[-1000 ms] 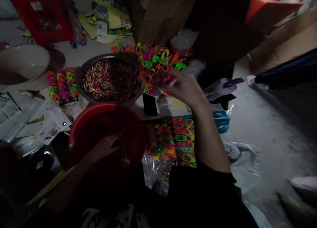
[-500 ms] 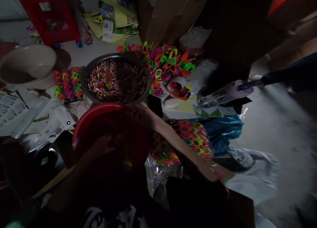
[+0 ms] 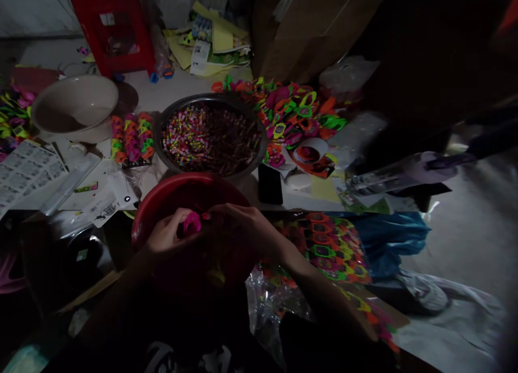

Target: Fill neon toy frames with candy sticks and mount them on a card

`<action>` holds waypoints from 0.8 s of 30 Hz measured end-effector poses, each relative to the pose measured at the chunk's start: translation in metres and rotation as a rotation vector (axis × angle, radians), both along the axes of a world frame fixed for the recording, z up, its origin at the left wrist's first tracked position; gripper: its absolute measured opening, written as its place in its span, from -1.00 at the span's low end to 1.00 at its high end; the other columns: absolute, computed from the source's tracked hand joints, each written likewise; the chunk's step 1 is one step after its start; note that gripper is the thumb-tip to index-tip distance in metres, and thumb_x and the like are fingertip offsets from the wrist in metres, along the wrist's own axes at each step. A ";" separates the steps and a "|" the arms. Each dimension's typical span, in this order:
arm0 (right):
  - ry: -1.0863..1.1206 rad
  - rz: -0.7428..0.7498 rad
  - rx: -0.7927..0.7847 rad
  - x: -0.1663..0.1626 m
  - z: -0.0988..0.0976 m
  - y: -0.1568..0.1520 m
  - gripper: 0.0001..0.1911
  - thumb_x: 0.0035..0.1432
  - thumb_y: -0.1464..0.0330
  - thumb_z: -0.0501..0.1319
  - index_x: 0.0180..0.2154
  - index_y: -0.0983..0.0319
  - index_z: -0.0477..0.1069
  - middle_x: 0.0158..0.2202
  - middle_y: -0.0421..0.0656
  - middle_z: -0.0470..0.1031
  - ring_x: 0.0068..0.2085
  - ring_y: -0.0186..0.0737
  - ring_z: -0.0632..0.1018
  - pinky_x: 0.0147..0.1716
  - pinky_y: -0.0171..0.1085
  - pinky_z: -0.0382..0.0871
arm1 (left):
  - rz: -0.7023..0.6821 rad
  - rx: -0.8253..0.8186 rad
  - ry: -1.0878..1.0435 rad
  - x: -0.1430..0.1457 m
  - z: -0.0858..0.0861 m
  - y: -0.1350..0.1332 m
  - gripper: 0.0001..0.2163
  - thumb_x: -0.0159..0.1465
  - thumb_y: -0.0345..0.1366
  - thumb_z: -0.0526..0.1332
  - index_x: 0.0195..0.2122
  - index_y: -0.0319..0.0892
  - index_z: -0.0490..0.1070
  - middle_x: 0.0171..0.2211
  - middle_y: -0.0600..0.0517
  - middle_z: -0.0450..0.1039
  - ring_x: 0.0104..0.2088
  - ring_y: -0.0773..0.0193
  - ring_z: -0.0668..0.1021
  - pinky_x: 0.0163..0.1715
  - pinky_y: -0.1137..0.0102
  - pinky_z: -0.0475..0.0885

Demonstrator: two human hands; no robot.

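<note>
Over the red basin (image 3: 162,187), my left hand (image 3: 168,237) is closed on a curled pink toy watch (image 3: 191,223). My right hand (image 3: 246,224) faces it, its fingertips pinched at a small red piece (image 3: 205,216) beside the watch; its kind is too dark to tell. Inside the basin the contents are mostly in shadow. Just behind it stands a steel bowl (image 3: 265,146) full of small, shiny wrapped candies (image 3: 186,133). Bright plastic toy watches (image 3: 303,111) lie heaped to the right of that bowl.
A beige bowl (image 3: 107,95) and three filled rolls of toy pieces (image 3: 131,138) stand left. Right are a black phone (image 3: 270,184), a tape roll (image 3: 311,150) and bagged toy watches (image 3: 324,243). A red stool (image 3: 143,27) and a cardboard box (image 3: 303,33) stand behind.
My left hand has come up out of the basin with the pink watch. My right hand has moved from the basin's far rim to meet it. The view has shifted left.
</note>
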State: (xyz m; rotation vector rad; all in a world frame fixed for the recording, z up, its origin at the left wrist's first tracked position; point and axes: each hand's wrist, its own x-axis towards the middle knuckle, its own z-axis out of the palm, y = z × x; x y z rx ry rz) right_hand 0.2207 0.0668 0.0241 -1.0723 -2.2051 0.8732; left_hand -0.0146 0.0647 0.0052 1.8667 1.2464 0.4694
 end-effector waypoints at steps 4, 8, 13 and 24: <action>0.009 -0.012 0.089 -0.002 0.001 -0.001 -0.69 0.20 0.42 0.20 0.00 0.26 0.37 -0.11 -0.02 0.54 -0.18 -0.22 0.59 -0.20 -0.31 0.46 | -0.006 0.021 0.007 0.001 0.003 -0.002 -0.57 0.20 -0.01 0.20 0.02 -0.10 0.27 -0.17 0.03 0.52 -0.20 0.23 0.57 -0.27 0.43 0.45; 0.046 0.015 0.072 -0.007 0.004 -0.005 -0.67 0.21 0.44 0.18 0.03 0.24 0.35 -0.12 -0.04 0.53 -0.16 -0.22 0.58 -0.18 -0.31 0.46 | -0.027 0.105 0.037 0.001 0.003 -0.002 -0.57 0.21 -0.06 0.22 0.06 -0.07 0.27 -0.12 0.02 0.51 -0.14 0.22 0.56 -0.18 0.40 0.45; 0.052 0.050 0.042 -0.015 0.009 -0.009 -0.62 0.19 0.53 0.12 0.04 0.21 0.37 -0.16 -0.07 0.55 -0.18 -0.24 0.60 -0.17 -0.31 0.47 | -0.057 0.254 -0.002 -0.001 0.002 -0.001 -0.73 0.26 -0.26 0.19 -0.01 -0.11 0.37 -0.15 0.02 0.48 -0.17 0.30 0.53 -0.16 0.44 0.42; 0.046 0.054 0.076 -0.020 0.004 -0.012 -0.55 0.13 0.59 0.14 0.07 0.23 0.32 -0.10 -0.04 0.56 -0.12 -0.20 0.60 -0.16 -0.31 0.48 | -0.049 0.263 -0.167 0.000 0.006 -0.003 -0.80 0.25 -0.43 0.07 -0.12 -0.15 0.36 -0.09 -0.04 0.42 -0.06 0.26 0.48 -0.04 0.37 0.37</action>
